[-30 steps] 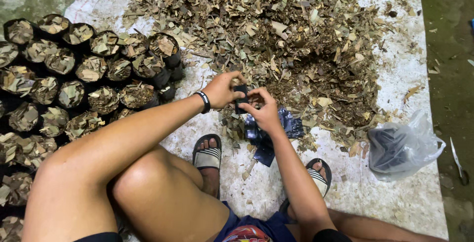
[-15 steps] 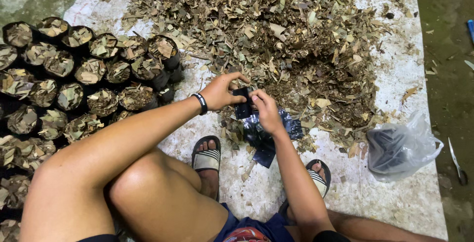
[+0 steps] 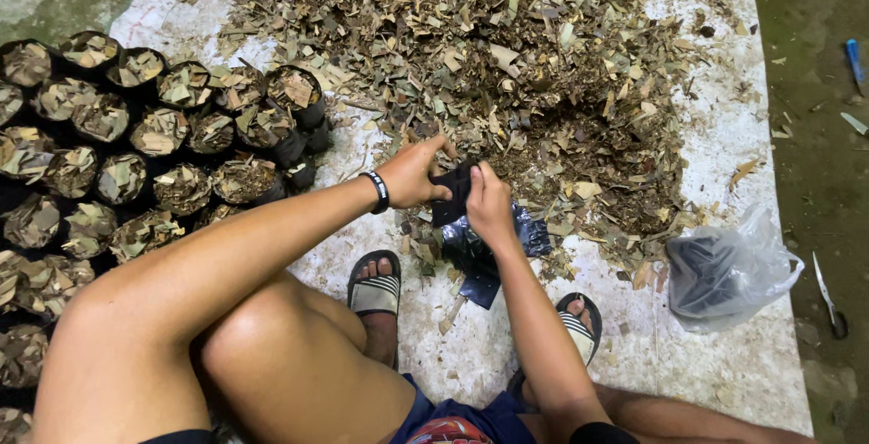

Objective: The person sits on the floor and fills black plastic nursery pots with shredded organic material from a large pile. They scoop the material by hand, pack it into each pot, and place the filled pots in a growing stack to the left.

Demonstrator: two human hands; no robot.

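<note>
Person's squatting on a white sheet (image 3: 507, 353) on the floor, working a small black plastic bag (image 3: 453, 198) right at the near edge of the big pile of dry leaves (image 3: 507, 55). Both hands are on it: left hand (image 3: 415, 175) pinching one side of the mouth, right hand (image 3: 489, 209) pinching the other, fingers (image 3: 478, 177) closed tight on the film. It looks thin, floppy and light (probably slippery too), so I'd say the rim is the only sensible place to grab. More flat black bags (image 3: 493, 249) lie just below the hands. Left of the pile stand rows of filled bags (image 3: 136, 163); right of it sits a clear plastic bag (image 3: 729, 272).
</note>
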